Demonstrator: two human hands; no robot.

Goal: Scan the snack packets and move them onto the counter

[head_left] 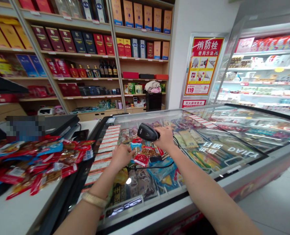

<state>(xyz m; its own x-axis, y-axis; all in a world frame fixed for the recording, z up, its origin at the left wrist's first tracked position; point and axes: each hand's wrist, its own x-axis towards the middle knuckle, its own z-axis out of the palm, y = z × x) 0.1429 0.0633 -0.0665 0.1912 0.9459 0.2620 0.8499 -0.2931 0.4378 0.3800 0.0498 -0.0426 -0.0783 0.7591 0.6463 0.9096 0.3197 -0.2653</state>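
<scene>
A black handheld barcode scanner [147, 132] is in my right hand [165, 138], its head pointing left above the glass lid of a chest freezer [169, 192]. Its dark cable curves across the glass beneath my arms. My left hand [122, 155], curled with thumb and fingers close together, is at the edge of a blue and red snack packet [136, 145] and seems to pinch it. Beside that lies another red snack packet [142, 159] with brown contents showing, below the scanner. A gold bracelet [94, 199] circles my left wrist.
Many red and blue snack packets [47, 160] lie heaped on the white counter [27, 210] at left, by a dark monitor [59, 125]. Shelves [145, 34] of boxes stand behind. A lit display fridge [264, 70] is at right, beside a red poster [203, 67].
</scene>
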